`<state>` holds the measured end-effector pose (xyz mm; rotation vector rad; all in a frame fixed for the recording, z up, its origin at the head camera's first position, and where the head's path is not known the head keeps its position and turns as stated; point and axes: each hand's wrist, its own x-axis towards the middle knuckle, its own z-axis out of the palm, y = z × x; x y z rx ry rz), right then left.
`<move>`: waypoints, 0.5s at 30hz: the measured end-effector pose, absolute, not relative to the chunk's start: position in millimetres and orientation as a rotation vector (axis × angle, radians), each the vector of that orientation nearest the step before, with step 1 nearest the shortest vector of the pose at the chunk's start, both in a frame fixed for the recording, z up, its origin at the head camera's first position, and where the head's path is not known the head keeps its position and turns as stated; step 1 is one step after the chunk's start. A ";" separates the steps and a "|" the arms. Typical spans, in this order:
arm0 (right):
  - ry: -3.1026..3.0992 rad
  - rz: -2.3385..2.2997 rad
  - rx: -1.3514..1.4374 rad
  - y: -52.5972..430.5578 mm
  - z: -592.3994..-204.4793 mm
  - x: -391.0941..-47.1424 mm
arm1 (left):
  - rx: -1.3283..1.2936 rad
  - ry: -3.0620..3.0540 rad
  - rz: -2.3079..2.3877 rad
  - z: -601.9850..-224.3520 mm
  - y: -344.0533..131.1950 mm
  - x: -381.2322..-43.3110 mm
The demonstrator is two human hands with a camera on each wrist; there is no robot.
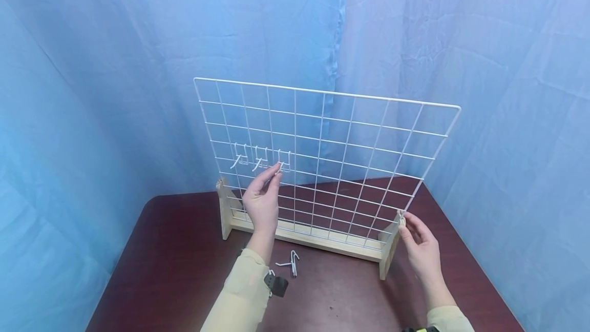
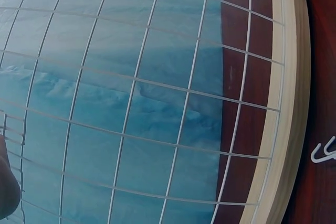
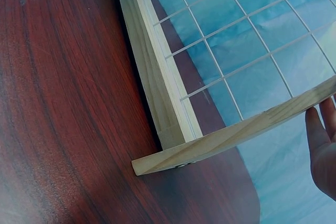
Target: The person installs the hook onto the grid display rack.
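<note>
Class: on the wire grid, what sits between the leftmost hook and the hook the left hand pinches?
Another white hook hangs there, as the head view shows.

A hook lies on the table (before the grid).

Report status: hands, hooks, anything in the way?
Left hand pinches rightmost hook on grid. Right hand holds side of stand. Loose hook on table. Nothing visibly in the way.
</note>
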<state>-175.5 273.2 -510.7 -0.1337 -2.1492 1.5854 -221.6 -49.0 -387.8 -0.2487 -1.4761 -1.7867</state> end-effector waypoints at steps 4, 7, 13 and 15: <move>-2.144 1.597 -0.135 273.0 -510.3 -175.2 | -0.248 -1.481 -1.814 -389.6 -49.6 -221.2; -2.141 1.599 -0.131 272.9 -510.1 -175.0 | -0.236 -1.498 -1.832 -391.9 -50.9 -220.4; -2.149 1.596 -0.139 273.3 -510.6 -175.4 | -0.178 -1.545 -1.857 -401.9 -53.9 -219.9; -2.153 1.597 -0.146 273.4 -510.7 -175.6 | -0.154 -1.558 -1.861 -406.1 -55.1 -219.7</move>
